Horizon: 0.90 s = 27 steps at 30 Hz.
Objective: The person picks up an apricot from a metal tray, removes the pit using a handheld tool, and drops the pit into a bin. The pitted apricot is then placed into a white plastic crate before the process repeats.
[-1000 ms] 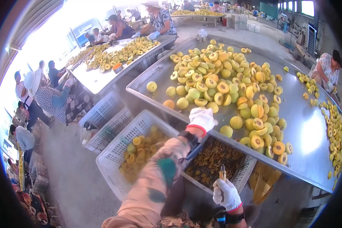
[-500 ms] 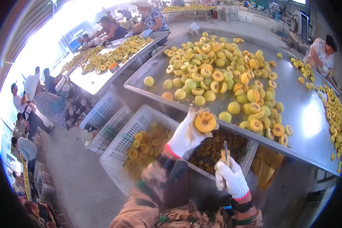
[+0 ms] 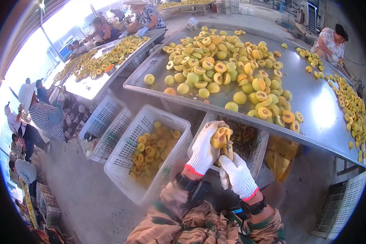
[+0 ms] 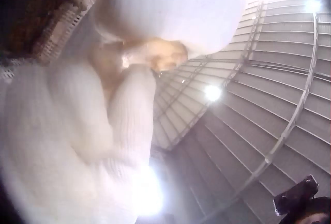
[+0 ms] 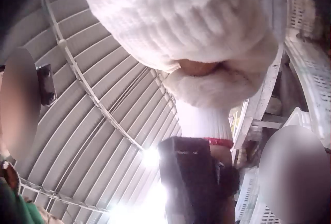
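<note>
In the head view my white-gloved left hand [image 3: 203,146] holds a yellow peach half [image 3: 218,138] with its cut face turned up. Just below and to the right, my gloved right hand [image 3: 239,175] grips a small wooden-handled tool [image 3: 229,152]. Its dark metal tip overlaps the cut face near the middle. Both hands are close together above the crate of brown scraps [image 3: 262,151]. In the right wrist view, the curled right glove [image 5: 191,27] shows a bit of brown handle [image 5: 198,68] inside the grip. The left wrist view shows both gloves very near, blurred.
A metal table [image 3: 305,87] with a rim carries a heap of peach halves [image 3: 215,61]. A white crate [image 3: 166,116] of peach halves stands left of my hands. A brown sack [image 3: 281,158] hangs at right. Other people work at tables around.
The left hand came back from the table's edge with a peach half. The right hand rose beside it, bringing the tool's tip onto the fruit. The head view shifted slightly.
</note>
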Tool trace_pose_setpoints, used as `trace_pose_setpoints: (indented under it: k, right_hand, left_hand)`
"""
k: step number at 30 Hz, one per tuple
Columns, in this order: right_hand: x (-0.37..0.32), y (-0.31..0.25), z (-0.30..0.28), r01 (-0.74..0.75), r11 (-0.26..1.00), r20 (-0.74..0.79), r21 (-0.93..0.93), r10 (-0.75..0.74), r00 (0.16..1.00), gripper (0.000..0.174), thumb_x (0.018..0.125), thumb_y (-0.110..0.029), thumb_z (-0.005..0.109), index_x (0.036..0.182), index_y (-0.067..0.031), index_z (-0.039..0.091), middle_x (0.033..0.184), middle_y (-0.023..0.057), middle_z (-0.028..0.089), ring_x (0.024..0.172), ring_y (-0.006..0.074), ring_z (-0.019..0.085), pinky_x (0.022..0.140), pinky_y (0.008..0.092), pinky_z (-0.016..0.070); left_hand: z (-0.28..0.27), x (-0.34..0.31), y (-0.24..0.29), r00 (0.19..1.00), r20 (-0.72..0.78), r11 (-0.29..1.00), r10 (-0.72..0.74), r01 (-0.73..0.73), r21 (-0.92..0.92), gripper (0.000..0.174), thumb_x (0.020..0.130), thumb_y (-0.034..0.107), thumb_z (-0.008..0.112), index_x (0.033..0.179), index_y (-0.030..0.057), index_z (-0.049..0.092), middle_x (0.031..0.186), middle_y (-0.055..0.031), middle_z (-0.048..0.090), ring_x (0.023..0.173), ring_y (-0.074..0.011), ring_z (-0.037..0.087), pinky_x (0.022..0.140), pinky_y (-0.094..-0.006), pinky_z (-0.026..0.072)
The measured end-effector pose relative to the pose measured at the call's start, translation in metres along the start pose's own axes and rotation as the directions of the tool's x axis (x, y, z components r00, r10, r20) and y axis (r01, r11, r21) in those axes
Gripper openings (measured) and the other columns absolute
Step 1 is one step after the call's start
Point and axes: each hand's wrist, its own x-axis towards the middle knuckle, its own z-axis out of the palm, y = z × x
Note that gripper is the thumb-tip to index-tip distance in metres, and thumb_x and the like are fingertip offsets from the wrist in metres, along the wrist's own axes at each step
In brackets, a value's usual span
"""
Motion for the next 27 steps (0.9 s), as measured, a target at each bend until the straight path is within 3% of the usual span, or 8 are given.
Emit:
trace_pose_setpoints:
  k: [3, 7, 10, 13, 19, 22, 24, 27]
  right_hand:
    - [0.000, 0.004, 0.008, -0.024, 0.997, -0.032, -0.068, 0.022, 0.999, 0.021, 0.095, -0.026, 0.058, 0.098, -0.0070, 0.050, 0.063, 0.0015, 0.050, 0.041, 0.0114, 0.044, 0.037, 0.0268, 0.0368]
    - [-0.004, -0.004, 0.003, -0.209, 0.932, 0.188, 0.298, 0.157, 0.970, 0.019, 0.097, -0.027, 0.055, 0.098, -0.0085, 0.049, 0.062, 0.0002, 0.046, 0.040, 0.0110, 0.040, 0.036, 0.0281, 0.0352]
    - [-0.006, -0.003, 0.008, -0.139, 0.976, 0.117, 0.169, 0.120, 0.986, 0.018, 0.097, -0.026, 0.055, 0.098, -0.0084, 0.049, 0.062, 0.0006, 0.046, 0.040, 0.0110, 0.040, 0.036, 0.0277, 0.0353]
    - [0.000, 0.007, 0.005, -0.043, 0.990, -0.011, -0.132, 0.042, 0.999, 0.019, 0.098, -0.026, 0.054, 0.098, -0.0077, 0.048, 0.062, 0.0015, 0.048, 0.040, 0.0113, 0.042, 0.036, 0.0279, 0.0357]
    - [-0.003, 0.004, -0.004, -0.176, 0.983, 0.146, 0.047, 0.167, 0.975, 0.021, 0.098, -0.026, 0.054, 0.095, -0.0069, 0.047, 0.062, 0.0025, 0.049, 0.040, 0.0117, 0.044, 0.036, 0.0282, 0.0365]
    - [-0.002, 0.011, -0.001, -0.093, 0.978, 0.040, -0.189, 0.102, 0.994, 0.020, 0.098, -0.026, 0.053, 0.095, -0.0079, 0.047, 0.061, 0.0010, 0.048, 0.039, 0.0107, 0.042, 0.036, 0.0273, 0.0364]
    - [-0.005, 0.007, -0.006, -0.180, 0.984, 0.159, -0.003, 0.178, 0.971, 0.020, 0.099, -0.027, 0.052, 0.094, -0.0076, 0.048, 0.059, -0.0004, 0.046, 0.038, 0.0097, 0.040, 0.035, 0.0264, 0.0343]
    - [-0.001, 0.016, -0.027, -0.326, 0.891, 0.444, 0.316, 0.165, 0.881, 0.024, 0.101, -0.028, 0.049, 0.094, -0.0051, 0.053, 0.057, -0.0023, 0.043, 0.037, 0.0078, 0.035, 0.034, 0.0250, 0.0304]
  left_hand:
    - [0.006, -0.001, -0.001, 0.982, -0.186, 0.980, -0.012, 0.049, 0.193, 0.032, 0.101, 0.032, 0.048, 0.107, 0.0017, 0.057, 0.099, -0.0117, 0.064, 0.091, -0.0243, 0.066, 0.075, -0.0363, 0.0564]
    - [0.010, -0.006, -0.007, 0.976, -0.135, 0.948, 0.170, -0.124, 0.292, 0.036, 0.102, 0.035, 0.044, 0.104, 0.0016, 0.057, 0.094, -0.0104, 0.064, 0.087, -0.0235, 0.067, 0.070, -0.0354, 0.0581]
    - [0.012, -0.004, -0.009, 0.968, -0.164, 0.928, 0.191, -0.123, 0.353, 0.039, 0.103, 0.036, 0.042, 0.104, 0.0009, 0.057, 0.094, -0.0110, 0.065, 0.086, -0.0239, 0.067, 0.069, -0.0359, 0.0585]
    - [0.011, -0.004, -0.011, 0.976, -0.172, 0.942, 0.132, -0.069, 0.330, 0.041, 0.103, 0.036, 0.041, 0.105, -0.0014, 0.058, 0.094, -0.0141, 0.066, 0.084, -0.0253, 0.067, 0.070, -0.0367, 0.0587]
    - [0.010, -0.006, -0.011, 0.979, -0.205, 0.978, -0.003, 0.046, 0.203, 0.047, 0.102, 0.036, 0.038, 0.102, -0.0039, 0.062, 0.086, -0.0149, 0.067, 0.071, -0.0239, 0.068, 0.061, -0.0330, 0.0579]
    - [0.010, -0.007, -0.017, 0.962, -0.248, 0.934, 0.113, -0.018, 0.357, 0.053, 0.102, 0.041, 0.036, 0.102, -0.0047, 0.062, 0.083, -0.0160, 0.066, 0.066, -0.0251, 0.067, 0.059, -0.0339, 0.0575]
    - [0.008, -0.007, -0.022, 0.947, -0.246, 0.885, 0.205, -0.071, 0.461, 0.056, 0.101, 0.044, 0.036, 0.101, -0.0047, 0.062, 0.082, -0.0172, 0.066, 0.064, -0.0263, 0.066, 0.057, -0.0345, 0.0569]
    - [0.012, -0.011, -0.012, 0.980, -0.188, 0.979, -0.071, 0.105, 0.177, 0.057, 0.099, 0.048, 0.041, 0.103, -0.0048, 0.060, 0.084, -0.0171, 0.066, 0.069, -0.0286, 0.066, 0.063, -0.0389, 0.0571]
